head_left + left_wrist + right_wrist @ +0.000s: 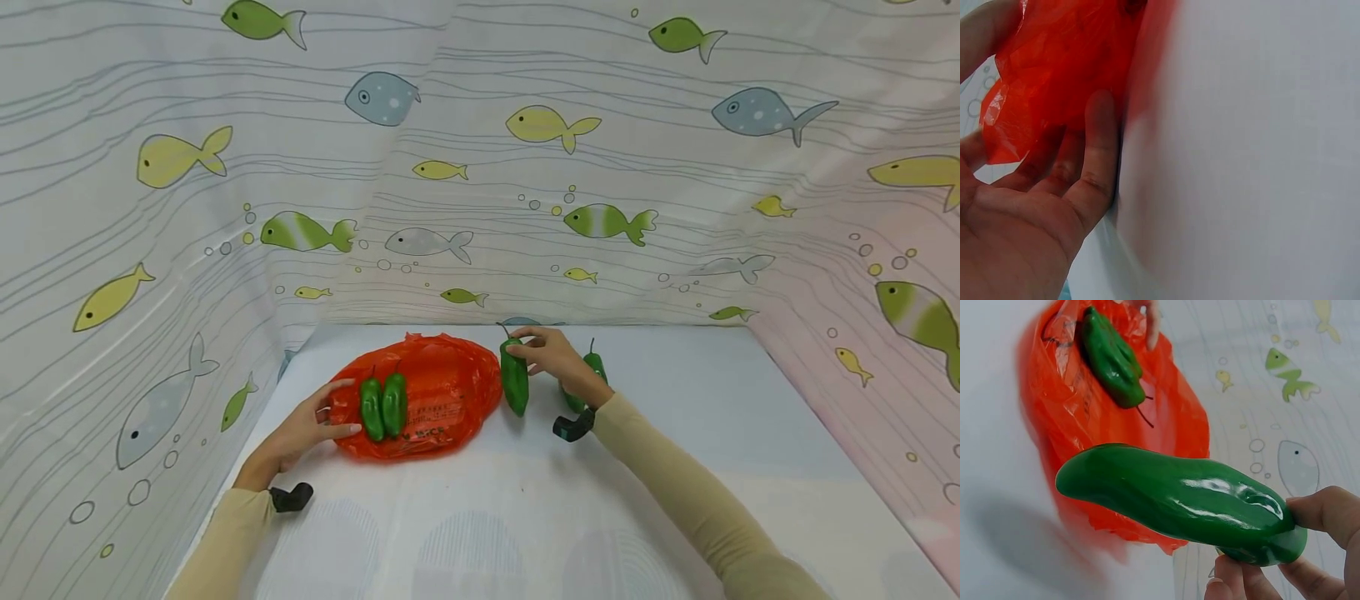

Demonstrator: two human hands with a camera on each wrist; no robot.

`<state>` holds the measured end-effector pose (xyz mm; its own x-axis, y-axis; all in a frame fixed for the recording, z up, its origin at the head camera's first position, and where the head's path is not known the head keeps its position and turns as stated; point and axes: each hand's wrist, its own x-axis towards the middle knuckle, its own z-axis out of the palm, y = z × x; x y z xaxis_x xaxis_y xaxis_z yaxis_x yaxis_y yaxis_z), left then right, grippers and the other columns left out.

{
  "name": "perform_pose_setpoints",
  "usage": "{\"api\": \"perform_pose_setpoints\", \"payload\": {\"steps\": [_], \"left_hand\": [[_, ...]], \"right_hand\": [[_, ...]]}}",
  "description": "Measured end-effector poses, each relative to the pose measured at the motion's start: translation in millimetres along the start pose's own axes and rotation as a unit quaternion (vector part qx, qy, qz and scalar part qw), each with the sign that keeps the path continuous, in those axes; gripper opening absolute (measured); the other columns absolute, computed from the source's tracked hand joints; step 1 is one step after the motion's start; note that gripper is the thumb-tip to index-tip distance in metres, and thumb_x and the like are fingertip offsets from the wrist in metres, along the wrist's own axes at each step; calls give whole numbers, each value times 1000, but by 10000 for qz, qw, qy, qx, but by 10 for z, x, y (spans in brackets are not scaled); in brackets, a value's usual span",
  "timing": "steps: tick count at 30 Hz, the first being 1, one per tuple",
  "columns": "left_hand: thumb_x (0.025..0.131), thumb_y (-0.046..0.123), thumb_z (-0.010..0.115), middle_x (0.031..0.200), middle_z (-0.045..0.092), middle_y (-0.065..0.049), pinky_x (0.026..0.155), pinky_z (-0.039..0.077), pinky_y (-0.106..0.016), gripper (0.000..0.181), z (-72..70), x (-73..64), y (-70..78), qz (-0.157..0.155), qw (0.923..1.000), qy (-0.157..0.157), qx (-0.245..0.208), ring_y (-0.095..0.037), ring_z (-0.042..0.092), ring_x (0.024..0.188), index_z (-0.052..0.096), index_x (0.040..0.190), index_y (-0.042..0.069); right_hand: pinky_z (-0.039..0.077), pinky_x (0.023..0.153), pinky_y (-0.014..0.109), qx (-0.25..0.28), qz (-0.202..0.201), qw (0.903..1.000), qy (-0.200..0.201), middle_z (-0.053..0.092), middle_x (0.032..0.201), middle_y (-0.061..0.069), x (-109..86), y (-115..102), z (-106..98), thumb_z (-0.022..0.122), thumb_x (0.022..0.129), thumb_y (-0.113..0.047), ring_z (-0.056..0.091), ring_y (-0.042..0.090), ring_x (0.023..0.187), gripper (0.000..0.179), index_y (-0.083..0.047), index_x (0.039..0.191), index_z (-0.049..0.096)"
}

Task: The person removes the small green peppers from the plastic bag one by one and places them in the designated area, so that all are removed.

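My right hand (551, 352) pinches a glossy green pepper (1179, 503) near its stem end, thumb on one side and fingers on the other. The pepper hangs tip down beside the right edge of a red plastic bag (442, 375). Two more green peppers, a left one (372, 408) and a right one (394, 404), lie side by side on the bag, stems pointing away. At the bag's left edge, my left hand (303, 429) has its fingers and thumb spread. In the left wrist view, its fingers (1097, 150) rest against the crinkled plastic.
Another green pepper (595, 365) lies on the white table (465, 517), partly hidden behind my right wrist. Fish-printed sheeting (480, 167) walls the table at the back and both sides. A black wrist camera (574, 427) sits on my right wrist.
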<state>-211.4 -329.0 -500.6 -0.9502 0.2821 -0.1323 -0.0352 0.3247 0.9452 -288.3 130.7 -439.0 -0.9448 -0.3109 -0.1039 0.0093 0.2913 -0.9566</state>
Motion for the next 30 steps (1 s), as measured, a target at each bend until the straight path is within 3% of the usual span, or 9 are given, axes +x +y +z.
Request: {"api": "perform_pose_setpoints", "payload": {"steps": [12,22,30], "left_hand": [[89,17,82,161,27,-22,93,55,-36,89,18,-37,18,-141,9999,4,39,-45,46,130,29,161,17],[89,14,82,155,35,-24,91,55,-31,88,14,-16,12,28,10000,4,3,-44,49,126,30,160,14],[90,15,81,158,32,-23,92,55,-32,88,5,-19,17,9,10000,-18,12,-45,47,129,30,160,15]], "right_hand": [[50,97,61,-134,94,9997,193,69,119,14,-32,93,-150,75,95,-41,67,29,101,49,-15,134,64],[53,95,52,-134,10,9996,239,68,121,14,-124,114,-312,72,97,-41,63,31,105,51,-12,138,62],[53,96,50,-37,152,9996,230,65,127,15,-161,147,-413,73,96,-42,62,33,109,51,-14,138,61]]}}
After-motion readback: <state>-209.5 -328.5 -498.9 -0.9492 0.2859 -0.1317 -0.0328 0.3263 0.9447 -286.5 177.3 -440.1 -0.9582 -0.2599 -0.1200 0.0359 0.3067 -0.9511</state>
